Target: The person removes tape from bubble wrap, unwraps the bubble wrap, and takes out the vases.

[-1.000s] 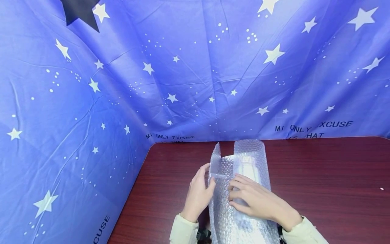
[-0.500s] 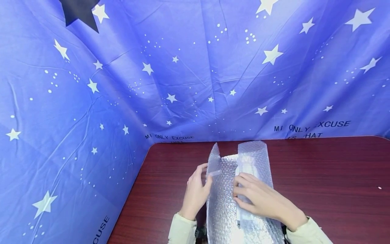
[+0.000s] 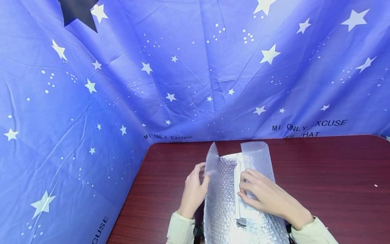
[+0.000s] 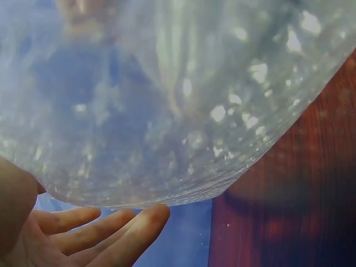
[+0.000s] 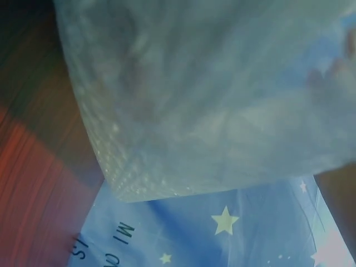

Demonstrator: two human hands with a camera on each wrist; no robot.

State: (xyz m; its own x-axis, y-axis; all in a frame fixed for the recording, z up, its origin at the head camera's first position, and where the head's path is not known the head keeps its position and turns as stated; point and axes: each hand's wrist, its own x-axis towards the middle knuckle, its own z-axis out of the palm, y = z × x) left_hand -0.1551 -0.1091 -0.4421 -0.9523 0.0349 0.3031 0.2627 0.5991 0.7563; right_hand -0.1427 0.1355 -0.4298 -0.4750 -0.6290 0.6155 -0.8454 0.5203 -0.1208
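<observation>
A sheet of clear bubble wrap (image 3: 223, 189) stands folded around a flat white boxlike item (image 3: 239, 203), whose left side shows between the two raised flaps. My left hand (image 3: 192, 193) holds the left flap, thumb on its near face and fingers behind. In the left wrist view, those fingers (image 4: 133, 233) reach out under the edge of the bubble wrap (image 4: 183, 139). With curled fingers, my right hand (image 3: 263, 195) grips the inner edge of the right flap, over the white item. Bubble wrap (image 5: 194, 128) hides most of the right hand in the right wrist view.
The dark red wooden table (image 3: 329, 183) extends on both sides of the wrap. A blue star-printed cloth (image 3: 189, 74) hangs behind and to the left. A tiny white speck (image 3: 375, 185) lies on the table at right.
My right hand has drawn the right flap to the right, and the left hand has shifted slightly left with its flap. The gap has widened and uncovered the white item's side.
</observation>
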